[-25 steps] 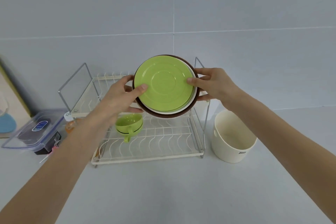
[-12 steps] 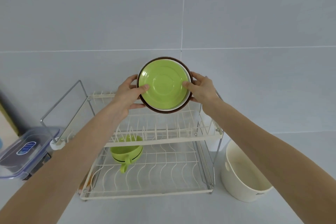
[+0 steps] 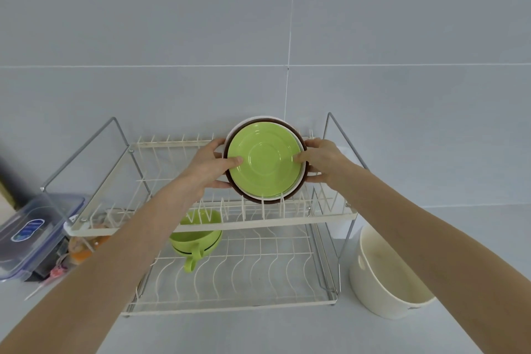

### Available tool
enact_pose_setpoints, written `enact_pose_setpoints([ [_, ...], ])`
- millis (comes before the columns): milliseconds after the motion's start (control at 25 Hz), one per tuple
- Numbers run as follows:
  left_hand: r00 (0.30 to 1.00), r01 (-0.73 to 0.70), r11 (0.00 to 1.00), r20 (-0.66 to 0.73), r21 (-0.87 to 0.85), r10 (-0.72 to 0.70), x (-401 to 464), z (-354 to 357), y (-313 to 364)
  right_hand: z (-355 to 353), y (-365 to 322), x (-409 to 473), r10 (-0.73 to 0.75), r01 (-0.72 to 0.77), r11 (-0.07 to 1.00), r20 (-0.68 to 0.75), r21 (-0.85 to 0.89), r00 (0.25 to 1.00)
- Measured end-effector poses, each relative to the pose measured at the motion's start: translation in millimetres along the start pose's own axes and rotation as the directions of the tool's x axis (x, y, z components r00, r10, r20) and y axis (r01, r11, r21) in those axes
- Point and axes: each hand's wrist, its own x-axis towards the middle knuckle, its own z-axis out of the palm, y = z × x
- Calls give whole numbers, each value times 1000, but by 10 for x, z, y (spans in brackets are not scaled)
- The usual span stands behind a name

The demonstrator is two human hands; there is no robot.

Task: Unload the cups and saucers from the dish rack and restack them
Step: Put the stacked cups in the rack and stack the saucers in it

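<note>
- Two bare arms reach forward from the bottom corners toward a two-tier wire dish rack that stands on a pale grey bench, backed against a grey tiled wall.
- The left hand and right hand together hold a stack of three saucers, one hand on each side — thumbs pressed on the front face, fingers curled behind the rims.
- The stack stands on edge over the upper tier, its lower rim down among the upright white prongs; whether it rests on the wires cannot be told.
- The front saucer is lime green with a raised ring at its middle. Behind it shows a white rim, and behind that a dark brown rim.
- The upper tier is open to the left of the hands, with bare prongs running to the metal side frame.
- On the lower tier, toward its left, sit two lime green cups, one nested in the other, a handle pointing toward the viewer. The rest of that tier is bare wire.
- Just right of the rack stands a cream round container, open at the top.
- Left of the rack lies a clear plastic lidded box with small, indistinct items beside it.
- The bench in front of the rack lies open between the forearms.
</note>
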Motion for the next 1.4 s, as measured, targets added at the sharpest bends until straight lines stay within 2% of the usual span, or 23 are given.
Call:
enact_pose_setpoints([
  [80, 1000, -1, 999, 31, 44, 0, -22, -22, 16, -3, -12, -4, 0, 1, 996, 11, -86, 1000],
  [240, 996, -26, 971, 91, 239, 4, -89, -62, 10, -4, 14, -67, -23, 30, 966, 30, -258, 999],
  [400, 994, -37, 963, 108, 267, 8, -137, -60, 0, -7, 21, -133, -73, 77, 884, 26, -461, 997],
  [760, 993, -48, 931, 114, 362, 7, -229, -13, 68, -42, 83, -231, -106, 117, 811, 51, -573, 993],
  [920, 984, -169, 826, 137, 538, 113, -337, 12, 156, -45, 28, -392, -202, 220, 715, 105, -663, 974],
  [1080, 972, -218, 640, 107, 737, 207, -542, 45, 308, -69, -74, -622, -329, 359, 596, 190, -719, 925],
  [1400, 899, -277, 458, 59, 844, 435, -994, 304, 569, -450, -159, -1087, -474, 425, 508, 169, -749, 864],
])
